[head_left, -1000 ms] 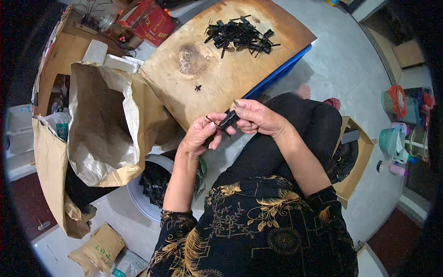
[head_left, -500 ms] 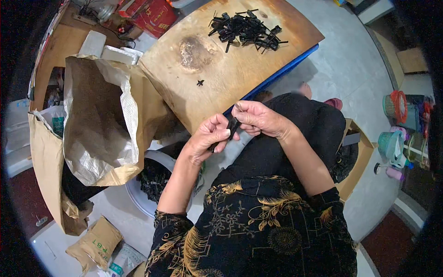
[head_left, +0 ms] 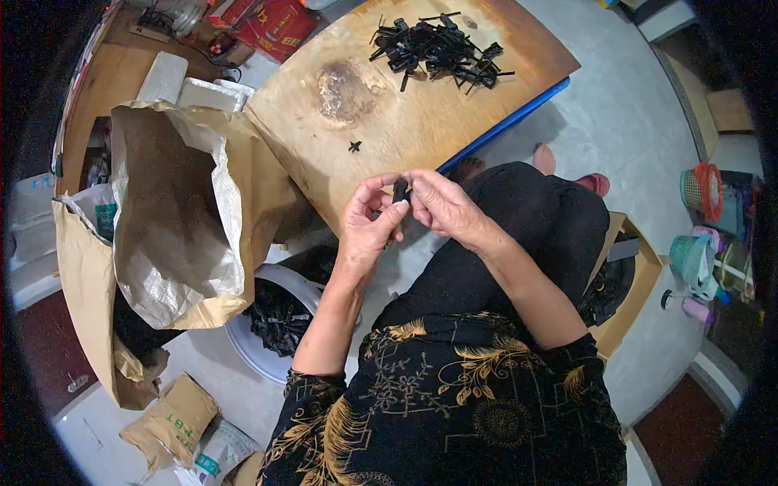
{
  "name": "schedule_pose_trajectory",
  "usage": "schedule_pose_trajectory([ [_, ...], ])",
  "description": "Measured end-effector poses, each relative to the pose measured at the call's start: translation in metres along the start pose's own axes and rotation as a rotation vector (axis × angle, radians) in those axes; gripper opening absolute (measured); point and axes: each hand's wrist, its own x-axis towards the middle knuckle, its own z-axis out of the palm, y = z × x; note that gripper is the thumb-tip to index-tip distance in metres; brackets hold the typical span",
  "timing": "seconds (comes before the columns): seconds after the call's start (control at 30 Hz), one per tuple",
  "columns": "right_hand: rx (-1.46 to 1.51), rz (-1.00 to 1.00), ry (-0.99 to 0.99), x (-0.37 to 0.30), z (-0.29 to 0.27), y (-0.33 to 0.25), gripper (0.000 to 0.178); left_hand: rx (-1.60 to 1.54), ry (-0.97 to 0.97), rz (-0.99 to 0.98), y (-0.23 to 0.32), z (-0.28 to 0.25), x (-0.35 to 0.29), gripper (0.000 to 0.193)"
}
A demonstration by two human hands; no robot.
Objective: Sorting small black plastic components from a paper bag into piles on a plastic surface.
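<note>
A small black plastic part (head_left: 399,191) is pinched between the thumb and fingers of my left hand (head_left: 371,217). Against its other side, the curled fingers of my right hand (head_left: 442,206) press, and they hide some of it. Both hands meet above my lap, by the near edge of a stained wooden board (head_left: 300,121). On the board's far end lies a heap of black plastic parts (head_left: 433,50) with thin stems. A tiny black cross-shaped piece (head_left: 355,147) lies alone closer to my hands.
To the left stands a large open paper sack (head_left: 259,186) with a white woven lining. Below it, a white tub (head_left: 243,350) holds black pieces. An open cardboard box (head_left: 636,300) with black contents sits at my right. Filled bags (head_left: 174,421) lie on the floor at lower left.
My hands have come closer together and slightly up, with the black part now more upright between them. My left forearm has swung right, and more of the tub shows.
</note>
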Motion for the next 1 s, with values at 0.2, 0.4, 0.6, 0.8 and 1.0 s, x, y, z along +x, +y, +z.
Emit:
schedule_pose_trajectory([
  [0.2, -0.125, -0.128, 0.051, 0.004, -0.001, 0.007, 0.034, 0.078, 0.015, -0.013, 0.001, 0.007, 0.007, 0.031],
  [0.4, -0.094, -0.116, 0.036, 0.006, -0.004, 0.011, 0.034, 0.193, 0.058, 0.067, 0.0, 0.014, 0.007, 0.029],
  [0.6, -0.132, -0.154, 0.072, 0.006, 0.0, 0.005, 0.029, 0.248, 0.07, 0.127, 0.0, 0.018, 0.008, 0.029],
  [0.8, -0.157, -0.16, 0.102, 0.007, -0.006, 0.006, 0.026, 0.468, 0.183, 0.369, -0.02, 0.025, 0.015, 0.027],
  [1.0, -0.152, -0.023, 0.117, 0.004, -0.007, -0.002, 0.028, 0.833, 0.133, 0.503, -0.021, 0.025, 0.021, 0.026],
])
